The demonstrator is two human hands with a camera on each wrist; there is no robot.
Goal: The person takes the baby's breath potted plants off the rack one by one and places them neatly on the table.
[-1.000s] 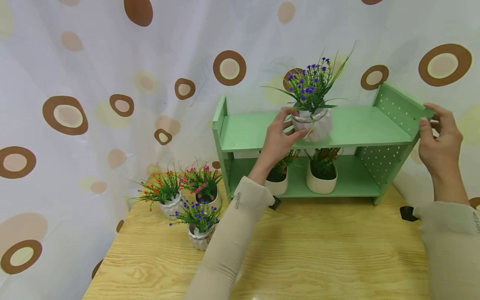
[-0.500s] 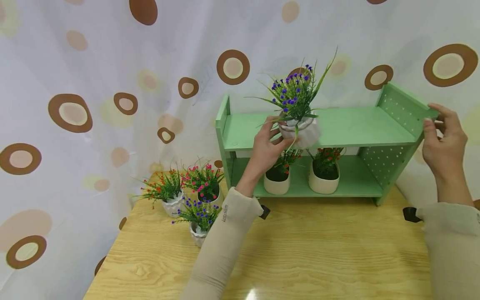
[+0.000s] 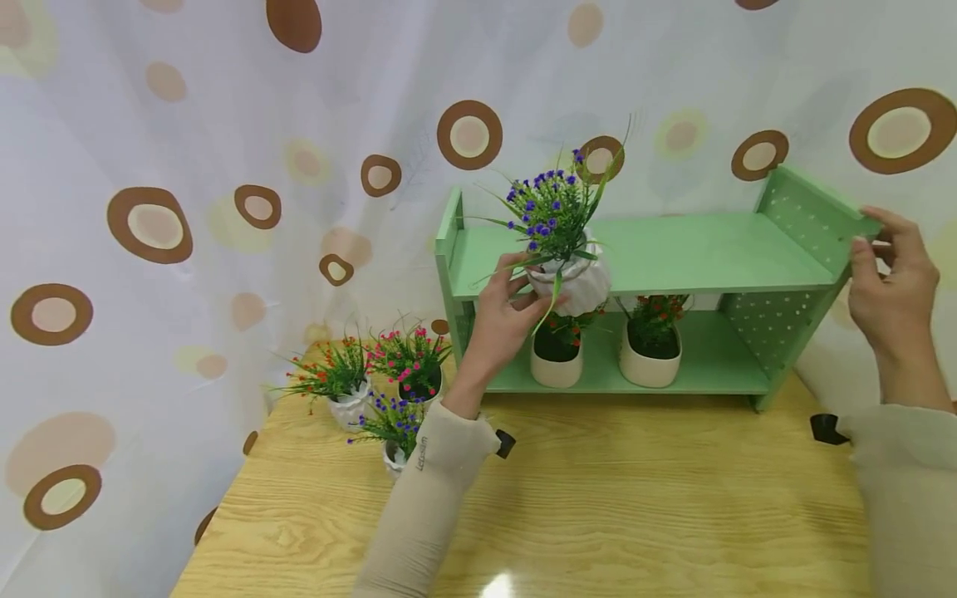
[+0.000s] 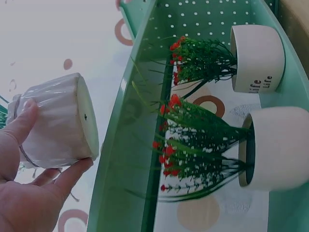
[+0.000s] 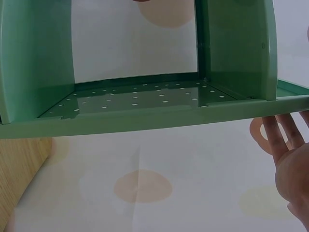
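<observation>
My left hand point(image 3: 503, 320) holds a white ribbed flower pot point(image 3: 579, 286) with purple artificial flowers point(image 3: 546, 212), thumb in front and fingers curled round its side. In the left wrist view the underside of this pot point(image 4: 58, 121) shows; it hangs in the air, tilted, in front of the upper board. A green two-tier shelf point(image 3: 718, 249) stands on the table. At its right end my right hand point(image 3: 897, 286) grips the front top corner of the perforated side panel. In the right wrist view, fingers point(image 5: 276, 140) lie against the panel's outer side.
On the lower tier stand two cream pots, one point(image 3: 650, 365) right and one point(image 3: 557, 370) left, with red flowers. At left on the wooden table point(image 3: 635, 498) are plants with orange point(image 3: 329, 374), pink point(image 3: 407, 361) and purple flowers point(image 3: 392, 423). A patterned curtain point(image 3: 314, 100) hangs behind.
The left hand has moved the pot left and down from over the upper board's middle, toward the front. The right hand keeps its hold on the shelf. The view has shifted slightly.
</observation>
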